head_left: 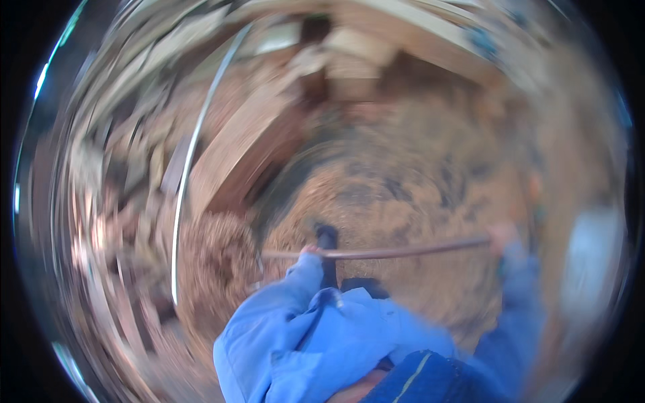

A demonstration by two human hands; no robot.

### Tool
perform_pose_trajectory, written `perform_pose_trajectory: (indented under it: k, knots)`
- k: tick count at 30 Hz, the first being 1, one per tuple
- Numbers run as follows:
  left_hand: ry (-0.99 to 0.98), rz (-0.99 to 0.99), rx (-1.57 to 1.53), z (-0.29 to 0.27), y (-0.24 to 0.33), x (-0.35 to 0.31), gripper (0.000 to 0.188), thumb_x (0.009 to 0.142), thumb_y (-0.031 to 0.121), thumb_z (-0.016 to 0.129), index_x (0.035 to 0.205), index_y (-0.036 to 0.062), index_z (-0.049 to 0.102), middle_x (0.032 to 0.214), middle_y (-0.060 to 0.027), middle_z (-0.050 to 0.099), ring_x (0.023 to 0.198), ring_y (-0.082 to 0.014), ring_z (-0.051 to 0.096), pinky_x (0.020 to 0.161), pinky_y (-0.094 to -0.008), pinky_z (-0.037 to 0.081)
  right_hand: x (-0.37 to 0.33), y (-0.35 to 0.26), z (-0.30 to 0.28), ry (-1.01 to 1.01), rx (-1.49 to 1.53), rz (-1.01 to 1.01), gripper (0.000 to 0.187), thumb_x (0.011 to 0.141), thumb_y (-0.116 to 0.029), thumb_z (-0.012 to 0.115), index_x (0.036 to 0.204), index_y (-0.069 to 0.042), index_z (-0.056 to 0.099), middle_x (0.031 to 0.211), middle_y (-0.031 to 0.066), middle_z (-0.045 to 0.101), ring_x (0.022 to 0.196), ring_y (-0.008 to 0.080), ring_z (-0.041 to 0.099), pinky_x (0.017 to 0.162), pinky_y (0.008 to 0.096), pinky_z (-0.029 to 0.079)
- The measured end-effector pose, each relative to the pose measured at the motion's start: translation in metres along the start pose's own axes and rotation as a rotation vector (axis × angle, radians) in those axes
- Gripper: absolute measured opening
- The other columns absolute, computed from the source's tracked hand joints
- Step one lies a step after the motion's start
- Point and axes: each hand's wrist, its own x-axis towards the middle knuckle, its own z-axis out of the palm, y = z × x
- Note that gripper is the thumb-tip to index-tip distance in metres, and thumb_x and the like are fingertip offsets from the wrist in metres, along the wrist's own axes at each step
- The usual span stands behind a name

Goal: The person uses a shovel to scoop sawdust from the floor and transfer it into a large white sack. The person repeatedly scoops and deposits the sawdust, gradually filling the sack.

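A long brown wooden handle (410, 250) lies roughly level across the front of my body. My left hand (310, 250) is closed around it near its left end. Much farther along, my right hand (502, 236) grips near the other end, smeared by motion. Past my left hand the handle runs on toward a mound of reddish-brown sawdust (218, 262). A thin curved edge shows there, but blur hides what kind of tool head it is. Both arms are in blue sleeves.
Thick wooden beams (248, 144) stand left of centre, with more timber (416, 33) along the far side. A thin pale strip (188, 161) rises at the left, beside scattered wood offcuts (134, 168). Loose sawdust covers the ground (376, 201). A whitish blurred object (591, 262) is at the right.
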Motion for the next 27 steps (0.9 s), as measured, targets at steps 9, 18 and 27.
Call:
perform_pose_trajectory:
  k: [9, 18, 27]
  knots:
    - [-0.056, -0.162, 1.011, 0.043, -0.029, -0.084, 0.02, 0.08, 0.02, 0.052, 0.063, 0.0126, 0.045, 0.054, -0.003, 0.045, 0.049, -0.022, 0.043, 0.049, -0.038, 0.04, -0.204, 0.005, 0.089, 0.016, 0.127, 0.246, 0.024, 0.058, -0.023, 0.071, 0.079, -0.014, 0.062, 0.079, 0.0058, 0.063, 0.081, 0.0256, 0.06, 0.069, 0.0372, 0.047]
    - [-0.127, -0.207, 1.64, 0.074, -0.125, -0.151, 0.018, 0.079, 0.019, 0.053, 0.065, 0.0113, 0.046, 0.055, -0.0038, 0.047, 0.049, -0.0221, 0.045, 0.05, -0.0376, 0.041, -0.335, 0.053, 0.157, 0.067, 0.181, 0.413, 0.022, 0.057, -0.022, 0.068, 0.076, -0.015, 0.062, 0.074, 0.0071, 0.063, 0.077, 0.0261, 0.062, 0.069, 0.0371, 0.047]
    - [-0.268, -0.262, 1.993, 0.108, -0.326, -0.194, 0.016, 0.079, 0.018, 0.053, 0.066, 0.01, 0.047, 0.056, -0.0046, 0.048, 0.05, -0.0221, 0.046, 0.051, -0.0372, 0.042, -0.487, 0.157, 0.214, -0.082, 0.258, 0.598, 0.021, 0.062, -0.021, 0.066, 0.081, -0.014, 0.06, 0.077, 0.0076, 0.063, 0.08, 0.0255, 0.061, 0.069, 0.0367, 0.047]
